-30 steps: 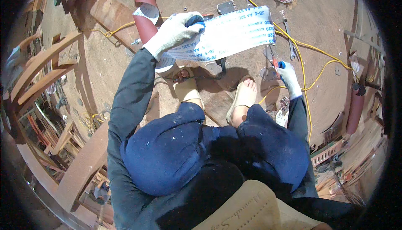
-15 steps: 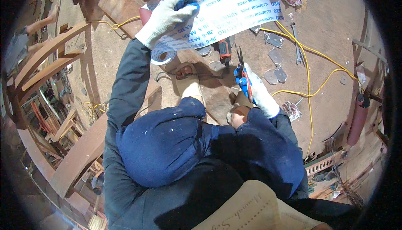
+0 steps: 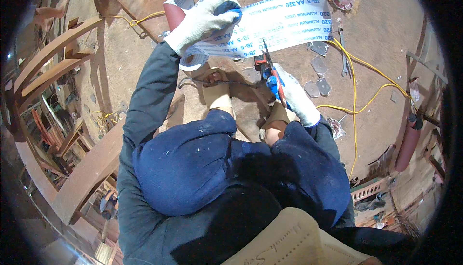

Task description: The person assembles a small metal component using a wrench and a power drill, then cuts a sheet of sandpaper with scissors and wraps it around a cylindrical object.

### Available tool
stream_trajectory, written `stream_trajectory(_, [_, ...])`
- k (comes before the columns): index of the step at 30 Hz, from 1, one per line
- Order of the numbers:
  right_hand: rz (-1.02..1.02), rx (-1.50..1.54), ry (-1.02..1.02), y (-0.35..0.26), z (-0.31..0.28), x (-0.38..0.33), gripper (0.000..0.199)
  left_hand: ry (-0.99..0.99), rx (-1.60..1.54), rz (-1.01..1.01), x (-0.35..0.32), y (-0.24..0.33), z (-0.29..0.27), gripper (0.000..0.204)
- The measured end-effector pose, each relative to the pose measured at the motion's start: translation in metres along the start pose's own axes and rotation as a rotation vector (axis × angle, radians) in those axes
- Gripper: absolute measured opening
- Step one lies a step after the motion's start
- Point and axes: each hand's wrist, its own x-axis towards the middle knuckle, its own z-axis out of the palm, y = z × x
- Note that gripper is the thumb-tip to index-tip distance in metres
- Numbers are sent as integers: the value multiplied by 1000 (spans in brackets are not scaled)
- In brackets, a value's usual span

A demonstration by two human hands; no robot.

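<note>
My left hand (image 3: 205, 21), in a white glove with blue fingertips, pinches the edge of a long strip of sandpaper (image 3: 289, 21). The strip's white backing with blue print faces up, and its near end curls into a loop below the hand. Closed around the red handles of a pair of scissors (image 3: 273, 72) is my gloved right hand (image 3: 295, 93). The scissor blades point up and reach the strip's lower edge; whether the paper lies between them I cannot tell. A red and black power tool (image 3: 260, 60) lies behind the scissors, partly hidden.
A maroon sandpaper roll (image 3: 179, 18) lies beyond my left hand, another roll (image 3: 408, 145) at far right. Yellow cord (image 3: 355, 91), a wrench (image 3: 343, 55) and grey sanding pieces (image 3: 319, 67) lie on the floor. Curved wooden parts (image 3: 91, 178) stand at left.
My left hand and the sandpaper strip have shifted slightly right. My right hand has brought the scissors up and left, so the blades now meet the strip's lower edge.
</note>
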Motion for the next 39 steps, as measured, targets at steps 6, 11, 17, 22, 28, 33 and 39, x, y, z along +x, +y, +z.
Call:
stream_trajectory(6, [-23, 30, 107, -7, 6, -2, 33, -39, -26, -34, 5, 1, 3, 20])
stream_trajectory(11, [-424, -398, 161, 1, 4, -6, 44, -39, 15, -7, 5, -10, 3, 19])
stream_trajectory(17, [-284, -368, 117, 10, 7, -4, 42, -57, 30, 10, 4, -5, 1, 20])
stream_trajectory(22, [-275, -428, 142, -10, 7, -5, 33, -53, -25, -15, 3, -7, 1, 24])
stream_trajectory(28, [-396, -448, 194, 0, 7, -5, 22, -190, -11, -110, 6, -9, -3, 37])
stream_trajectory(33, [-197, -355, 166, -24, 3, -8, 25, -598, -364, -104, 9, -61, -28, 54])
stream_trajectory(39, [-401, -772, 276, 26, -10, -15, 31, -452, -9, -189, 9, -30, -7, 31])
